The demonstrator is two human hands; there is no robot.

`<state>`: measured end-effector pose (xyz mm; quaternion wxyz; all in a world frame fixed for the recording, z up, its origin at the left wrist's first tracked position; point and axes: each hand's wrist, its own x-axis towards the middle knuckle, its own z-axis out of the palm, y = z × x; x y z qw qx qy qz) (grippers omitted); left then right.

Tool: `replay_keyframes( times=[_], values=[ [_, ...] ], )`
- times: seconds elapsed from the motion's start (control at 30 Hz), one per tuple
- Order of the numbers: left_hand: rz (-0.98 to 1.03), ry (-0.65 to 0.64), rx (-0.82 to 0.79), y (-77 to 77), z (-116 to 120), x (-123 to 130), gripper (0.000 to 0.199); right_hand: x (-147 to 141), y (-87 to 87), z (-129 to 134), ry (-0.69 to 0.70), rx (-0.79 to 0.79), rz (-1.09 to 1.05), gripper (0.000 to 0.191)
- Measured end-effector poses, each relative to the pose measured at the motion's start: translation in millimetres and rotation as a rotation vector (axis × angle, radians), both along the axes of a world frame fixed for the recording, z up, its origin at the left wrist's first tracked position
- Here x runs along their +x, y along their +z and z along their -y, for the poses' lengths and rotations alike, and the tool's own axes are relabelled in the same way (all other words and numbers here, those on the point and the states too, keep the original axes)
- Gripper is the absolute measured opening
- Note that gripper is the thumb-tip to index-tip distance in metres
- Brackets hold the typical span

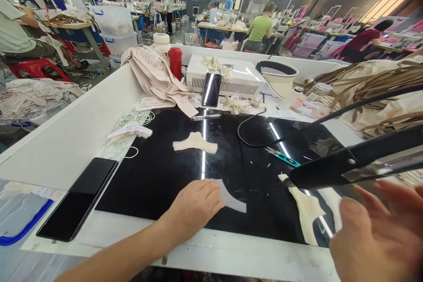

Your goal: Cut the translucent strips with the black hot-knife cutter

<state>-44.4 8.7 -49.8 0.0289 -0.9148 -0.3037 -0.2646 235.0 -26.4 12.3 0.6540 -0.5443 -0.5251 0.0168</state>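
My left hand (194, 205) lies on the black work surface (158, 172), fingers together and curled over one end of a pale grey-white cut piece (234, 200). The other end of that piece shows flat to the right of my fingertips. My right hand (376, 233) is at the lower right, smeared by motion, with thumb and fingers apart and nothing visible in it. Just above it runs a thick black arm (343, 163) of some device. Cream cut pieces (307, 213) lie left of my right hand. Farther back, one cream shaped piece (194, 142) rests flat mid-surface.
Teal-handled thread snips (284, 157) lie beside a black cable (243, 134). A large phone (79, 198) is at left near pale cord (132, 119). Behind stand a white box (228, 81), a propped phone (212, 90), a red bottle (175, 62) and heaped fabric (152, 70). People sit beyond.
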Motion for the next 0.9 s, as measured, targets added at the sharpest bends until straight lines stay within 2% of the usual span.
replay_keyframes(
  times=[0.03, 0.07, 0.17, 0.23, 0.33, 0.47, 0.6, 0.73, 0.9],
  values=[
    [-0.007, -0.006, 0.010, 0.1, 1, 0, 0.022, 1, 5.7, -9, 0.035, -0.027, -0.077, 0.069],
    [-0.013, -0.009, 0.020, 0.4, 1, 1, 0.022, 1, 11.2, -18, 0.126, -0.041, -0.159, 0.077],
    [-0.045, -0.001, 0.043, 2.2, 2, 0, 0.021, -4, 25.6, -41, 0.322, -0.117, -0.365, 0.081],
    [-0.072, 0.001, 0.059, 2.7, 2, 0, 0.021, -12, 32.0, -50, 0.374, -0.109, -0.409, 0.069],
    [-0.088, -0.009, 0.087, 1.3, 1, 0, 0.025, -35, 35.8, -56, 0.370, -0.017, -0.369, 0.053],
    [-0.069, -0.013, 0.118, -2.4, 1, 1, 0.030, -74, 31.6, -60, 0.359, 0.094, -0.357, 0.046],
    [-0.053, -0.010, 0.102, -3.3, 0, 2, 0.026, -103, 20.5, -63, 0.461, 0.071, -0.441, 0.039],
    [-0.024, -0.012, 0.064, -2.3, 1, 2, 0.023, -114, 9.3, -66, 0.534, 0.037, -0.443, 0.039],
    [-0.012, -0.009, 0.048, -0.7, 2, 2, 0.024, -117, 3.3, -70, 0.530, 0.037, -0.435, 0.038]
  ],
)
